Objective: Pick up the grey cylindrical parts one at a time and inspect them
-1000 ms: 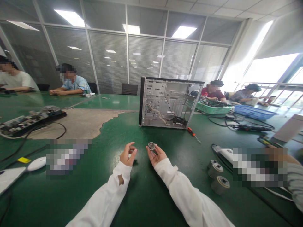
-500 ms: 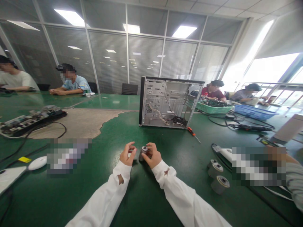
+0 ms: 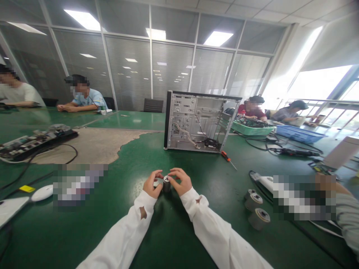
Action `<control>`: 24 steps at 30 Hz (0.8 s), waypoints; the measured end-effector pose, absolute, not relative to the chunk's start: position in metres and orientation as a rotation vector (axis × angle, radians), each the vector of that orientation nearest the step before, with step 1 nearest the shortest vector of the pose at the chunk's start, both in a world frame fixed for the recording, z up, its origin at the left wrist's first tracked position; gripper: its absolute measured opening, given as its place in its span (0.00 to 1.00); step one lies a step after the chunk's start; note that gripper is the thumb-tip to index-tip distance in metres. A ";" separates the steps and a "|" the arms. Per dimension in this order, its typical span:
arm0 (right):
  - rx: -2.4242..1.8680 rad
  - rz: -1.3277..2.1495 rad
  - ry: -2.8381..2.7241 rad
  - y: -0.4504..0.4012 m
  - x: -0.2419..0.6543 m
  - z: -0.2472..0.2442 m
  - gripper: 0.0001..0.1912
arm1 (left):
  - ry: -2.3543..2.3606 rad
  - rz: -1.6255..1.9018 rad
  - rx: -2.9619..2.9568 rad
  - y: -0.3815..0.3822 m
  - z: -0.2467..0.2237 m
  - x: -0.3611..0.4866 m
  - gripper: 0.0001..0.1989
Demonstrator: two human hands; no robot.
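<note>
A small metal cylinder [image 3: 166, 184] stands upright on the green table [image 3: 157, 231], between my two hands. On its left is my left hand [image 3: 153, 184], thumb and fingers curved apart, with nothing held between them; its fingertips are close to the cylinder. My right hand [image 3: 181, 182] is at the cylinder's right side, fingers arched over and spread from the thumb, the thumb tip near or against the cylinder's upper edge. Several similar cylinders [image 3: 259, 219] stand to the right.
An open computer case [image 3: 196, 121] stands ahead, a screwdriver [image 3: 228, 160] beside it. Green [image 3: 254, 128] and blue [image 3: 300, 133] baskets and cables lie at right. A person's hand [image 3: 327, 186] is at far right. A power strip [image 3: 36, 142] and white mouse [image 3: 42, 193] lie left.
The cylinder has moved slightly left, to between my hands. My right hand has loosened around it, its fingers reaching further left and opening.
</note>
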State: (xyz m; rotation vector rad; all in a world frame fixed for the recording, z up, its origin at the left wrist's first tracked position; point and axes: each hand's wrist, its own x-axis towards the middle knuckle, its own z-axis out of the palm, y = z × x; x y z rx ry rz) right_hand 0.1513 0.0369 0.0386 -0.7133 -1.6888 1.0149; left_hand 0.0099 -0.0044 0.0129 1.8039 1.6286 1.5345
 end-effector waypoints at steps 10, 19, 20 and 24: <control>-0.704 0.840 -1.733 0.045 0.157 0.046 0.06 | 1.629 1.542 1.807 -0.005 0.013 0.009 0.23; -0.876 0.905 -1.917 0.063 0.195 0.008 0.07 | 1.628 1.558 1.748 -0.002 0.009 0.008 0.22; -0.876 0.920 -1.911 0.063 0.197 0.007 0.07 | 1.625 1.565 1.742 -0.002 0.008 0.008 0.22; -0.876 1.121 -1.535 0.068 0.202 0.010 0.07 | 1.637 1.574 1.724 -0.002 0.008 0.009 0.22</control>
